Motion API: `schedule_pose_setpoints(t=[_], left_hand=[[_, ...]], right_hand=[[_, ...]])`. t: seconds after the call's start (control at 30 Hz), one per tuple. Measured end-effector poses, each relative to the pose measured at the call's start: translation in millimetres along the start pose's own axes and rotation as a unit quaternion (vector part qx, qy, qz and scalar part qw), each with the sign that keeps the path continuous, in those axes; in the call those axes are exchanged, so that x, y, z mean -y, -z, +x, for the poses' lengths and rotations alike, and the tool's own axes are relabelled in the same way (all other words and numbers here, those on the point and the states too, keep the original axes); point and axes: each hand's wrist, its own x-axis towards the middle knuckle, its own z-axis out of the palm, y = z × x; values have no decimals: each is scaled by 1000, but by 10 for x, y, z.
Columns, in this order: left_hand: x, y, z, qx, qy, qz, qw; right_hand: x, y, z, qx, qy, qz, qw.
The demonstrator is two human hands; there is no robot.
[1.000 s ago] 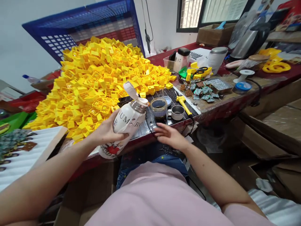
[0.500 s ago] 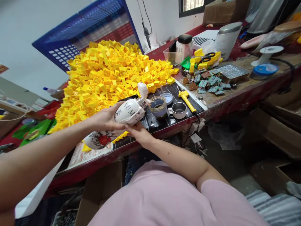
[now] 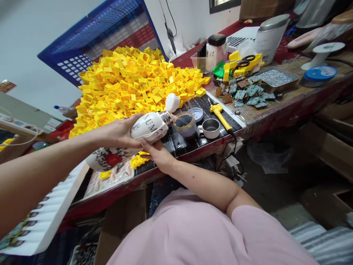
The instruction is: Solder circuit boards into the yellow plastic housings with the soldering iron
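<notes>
A white thermos flask (image 3: 150,127) with black lettering and a red flower pattern lies tilted almost on its side, steel mouth toward the right. My left hand (image 3: 121,132) wraps over its middle and hides part of it. My right hand (image 3: 158,154) is closed against its underside near the neck. The flask's mouth is at the rim of a glass jar (image 3: 185,127); whether liquid runs out is hard to tell. A white cap (image 3: 172,102) sticks up beside the neck. Right of the jar stand a small white-rimmed cup (image 3: 210,128) and a pale lid (image 3: 196,114).
A heap of yellow plastic housings (image 3: 132,84) spills from a blue crate (image 3: 96,33). A yellow soldering tool (image 3: 221,116) lies right of the cup. Beyond are small circuit boards (image 3: 252,92), scissors (image 3: 245,61) and a metal tray (image 3: 275,79). White foam (image 3: 55,209) stands at lower left.
The flask has tipped further toward level, its base shifting left and up, with both hands still on it. The camera view has turned slightly, showing more white foam at lower left.
</notes>
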Motion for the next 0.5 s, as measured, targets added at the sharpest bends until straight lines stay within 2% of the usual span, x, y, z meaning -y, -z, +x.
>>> schedule_pose_setpoints(t=[0.5], left_hand=[[-30,146,-2,5,11,36,999]], right_hand=[[-4,-106,18,21,21,24,999]])
